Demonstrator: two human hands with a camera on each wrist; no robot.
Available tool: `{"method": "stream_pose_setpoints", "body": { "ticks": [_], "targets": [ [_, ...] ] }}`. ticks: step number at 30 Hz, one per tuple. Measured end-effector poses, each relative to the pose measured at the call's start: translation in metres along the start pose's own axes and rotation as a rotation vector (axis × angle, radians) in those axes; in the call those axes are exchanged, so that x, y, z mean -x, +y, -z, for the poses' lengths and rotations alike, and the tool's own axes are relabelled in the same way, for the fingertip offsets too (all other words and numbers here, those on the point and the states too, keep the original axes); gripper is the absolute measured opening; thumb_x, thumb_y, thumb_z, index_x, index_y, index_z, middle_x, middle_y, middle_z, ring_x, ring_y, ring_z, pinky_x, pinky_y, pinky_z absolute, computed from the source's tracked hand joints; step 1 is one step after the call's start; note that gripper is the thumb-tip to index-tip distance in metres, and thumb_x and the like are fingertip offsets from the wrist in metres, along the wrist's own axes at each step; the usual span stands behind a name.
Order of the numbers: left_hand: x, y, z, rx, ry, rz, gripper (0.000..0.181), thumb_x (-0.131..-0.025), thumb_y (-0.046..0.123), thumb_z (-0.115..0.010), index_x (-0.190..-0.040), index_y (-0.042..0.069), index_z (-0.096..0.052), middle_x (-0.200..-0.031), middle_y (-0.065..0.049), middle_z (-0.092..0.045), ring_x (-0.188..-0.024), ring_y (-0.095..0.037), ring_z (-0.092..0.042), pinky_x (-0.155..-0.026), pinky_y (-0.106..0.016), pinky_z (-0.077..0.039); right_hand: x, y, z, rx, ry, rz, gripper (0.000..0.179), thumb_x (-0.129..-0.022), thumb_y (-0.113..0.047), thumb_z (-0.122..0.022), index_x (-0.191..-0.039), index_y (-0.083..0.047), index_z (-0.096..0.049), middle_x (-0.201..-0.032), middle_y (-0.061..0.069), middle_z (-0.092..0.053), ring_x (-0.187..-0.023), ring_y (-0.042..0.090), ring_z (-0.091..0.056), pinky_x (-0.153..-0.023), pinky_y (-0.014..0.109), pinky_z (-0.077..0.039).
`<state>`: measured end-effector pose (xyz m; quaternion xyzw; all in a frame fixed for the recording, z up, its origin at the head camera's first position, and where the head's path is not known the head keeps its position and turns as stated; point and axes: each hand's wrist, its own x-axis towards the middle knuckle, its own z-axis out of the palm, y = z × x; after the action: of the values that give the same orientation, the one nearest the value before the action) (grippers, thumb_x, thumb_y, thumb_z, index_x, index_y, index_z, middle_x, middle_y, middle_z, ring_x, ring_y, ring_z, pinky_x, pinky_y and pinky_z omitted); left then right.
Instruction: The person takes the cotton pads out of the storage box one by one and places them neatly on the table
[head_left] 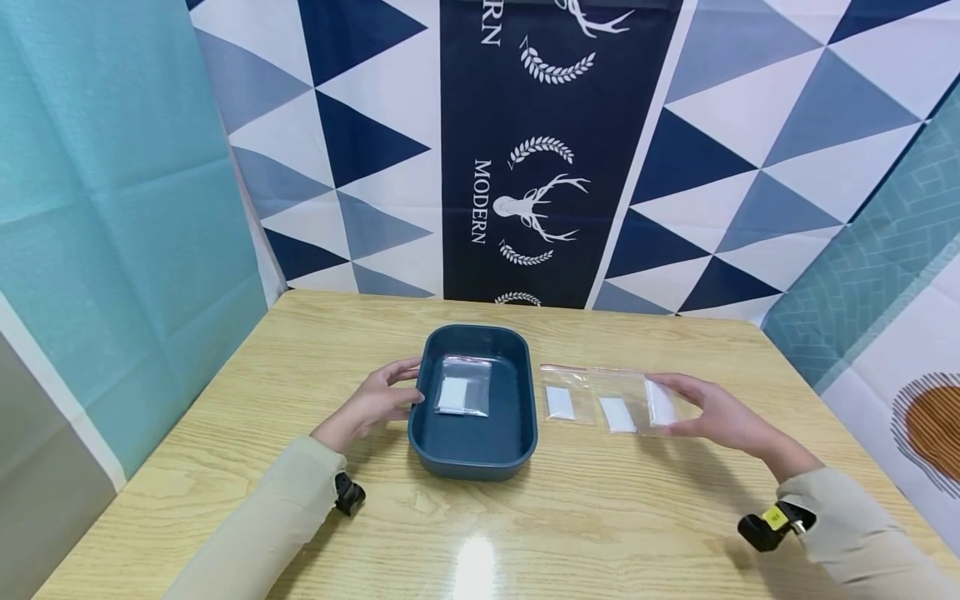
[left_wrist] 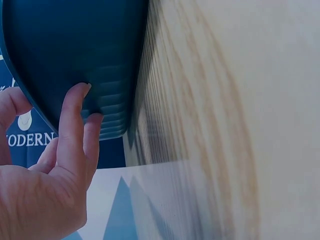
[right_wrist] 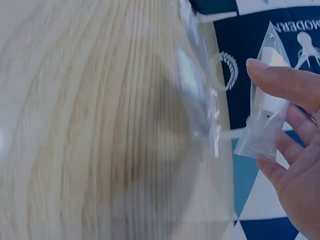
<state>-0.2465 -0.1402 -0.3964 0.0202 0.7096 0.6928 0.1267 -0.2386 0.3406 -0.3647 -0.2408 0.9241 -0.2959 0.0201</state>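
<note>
My left hand [head_left: 377, 402] grips the left wall of a dark blue plastic bin [head_left: 474, 468], thumb at the rim and fingers against the outer side [left_wrist: 45, 60]. Inside the bin lies a clear zip bag [head_left: 475, 383] with a white piece in it; whether several are stacked there I cannot tell. My right hand [head_left: 727, 418] pinches another clear zip bag [right_wrist: 270, 107] between thumb and fingers, raised off the table, with a white block inside. Left of that hand, two more zip bags lie on the table, one nearer the bin [head_left: 559, 403] and one beside it [head_left: 618, 414].
All this is on a light wood-grain table [head_left: 420, 542]. Behind it hangs a patterned cloth [head_left: 375, 150] with triangles and a deer print. A teal cloth [head_left: 127, 208] hangs on the left side. Each sleeve carries a small black wrist camera.
</note>
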Motion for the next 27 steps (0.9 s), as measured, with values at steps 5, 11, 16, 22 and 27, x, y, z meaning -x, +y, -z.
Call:
{"method": "stream_pose_setpoints", "body": {
  "ticks": [5, 11, 16, 22, 27],
  "targets": [
    [0.0, 0.0, 0.001, 0.0, 0.004, 0.001, 0.062, -0.084, -0.006, -0.058, -0.141, 0.01, -0.038, -0.139, -0.018, -0.039, -0.106, -0.034, -0.056, -0.08, -0.044, -0.052, 0.003, 0.01, 0.006, 0.001, -0.009, -0.008, 0.077, -0.072, -0.021, -0.08, -0.137, -0.002, -0.043, -0.136, 0.026, -0.041, -0.123, 0.05, -0.033, -0.094, 0.063, -0.031],
    [-0.001, -0.001, 0.002, -0.002, 0.0, 0.004, 0.061, -0.085, -0.005, -0.058, -0.141, 0.01, -0.039, -0.139, -0.018, -0.038, -0.106, -0.035, -0.056, -0.08, -0.044, -0.052, 0.002, 0.023, 0.012, 0.025, -0.016, -0.032, 0.076, -0.073, -0.02, -0.079, -0.137, -0.001, -0.042, -0.136, 0.029, -0.04, -0.123, 0.05, -0.032, -0.093, 0.064, -0.031],
    [-0.001, -0.002, 0.002, -0.002, -0.005, 0.007, 0.061, -0.085, -0.005, -0.058, -0.141, 0.01, -0.038, -0.14, -0.018, -0.037, -0.107, -0.035, -0.056, -0.081, -0.044, -0.052, 0.001, 0.036, 0.013, 0.045, -0.033, -0.057, 0.077, -0.072, -0.021, -0.079, -0.137, -0.001, -0.043, -0.135, 0.031, -0.039, -0.122, 0.051, -0.033, -0.092, 0.064, -0.032],
    [0.002, 0.003, 0.0, 0.001, -0.007, 0.014, 0.062, -0.086, -0.005, -0.058, -0.142, 0.01, -0.037, -0.141, -0.018, -0.036, -0.108, -0.036, -0.055, -0.081, -0.044, -0.052, -0.001, 0.053, 0.013, 0.051, -0.049, -0.07, 0.077, -0.071, -0.02, -0.08, -0.136, -0.001, -0.043, -0.135, 0.032, -0.039, -0.121, 0.055, -0.031, -0.091, 0.066, -0.032],
    [0.007, 0.009, -0.002, -0.002, -0.014, 0.019, 0.062, -0.086, -0.007, -0.056, -0.143, 0.007, -0.035, -0.142, -0.02, -0.034, -0.11, -0.039, -0.053, -0.082, -0.044, -0.051, -0.005, 0.062, 0.013, 0.041, -0.079, -0.061, 0.077, -0.071, -0.019, -0.08, -0.136, 0.0, -0.044, -0.135, 0.031, -0.039, -0.122, 0.056, -0.028, -0.092, 0.069, -0.026]
  ]
}}
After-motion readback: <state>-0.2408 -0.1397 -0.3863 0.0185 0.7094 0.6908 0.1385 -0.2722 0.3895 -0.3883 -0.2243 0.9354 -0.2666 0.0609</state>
